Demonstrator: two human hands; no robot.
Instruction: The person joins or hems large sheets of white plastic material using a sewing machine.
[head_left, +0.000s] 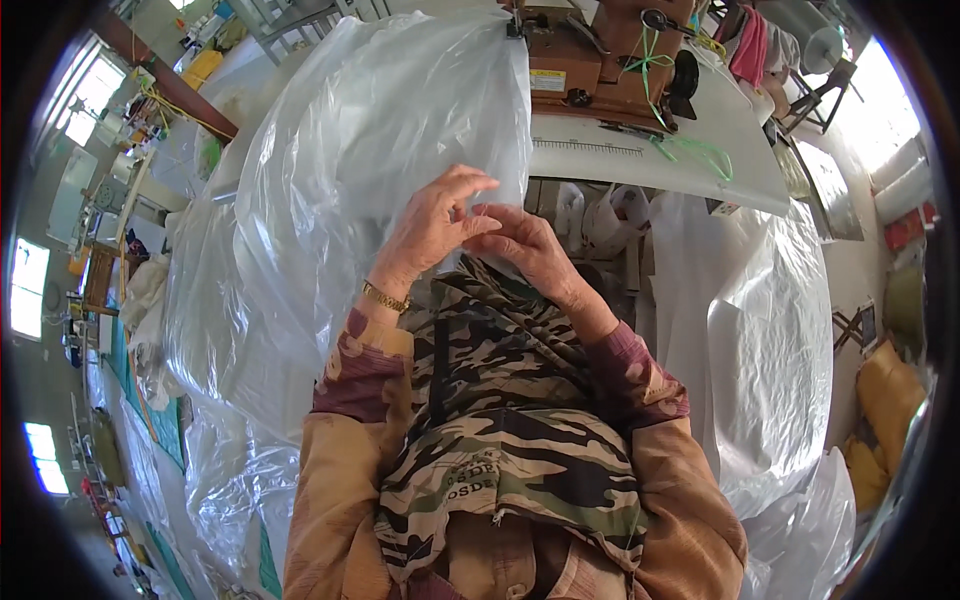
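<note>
A large translucent plastic sheet [390, 110] drapes over the table ahead of me and hangs down on the left. Both hands meet at its near right corner, just in front of my body. My left hand [432, 222], with a gold-coloured band at the wrist, has its index finger stretched rightward and a gap between finger and thumb. Beside it, my right hand [530, 250] has bent fingers drawn toward the thumb. Its fingertips reach the left thumb, and anything pinched there is hidden. A brown sewing-type machine [600, 60] with green string stands beyond the sheet.
A pale worktop with a printed ruler [590, 145] lies right of the sheet. More plastic film [765, 350] hangs at my right. White bags [610, 215] sit below the worktop edge. A camouflage apron [510, 400] covers my front. A yellow sack [888, 400] stands far right.
</note>
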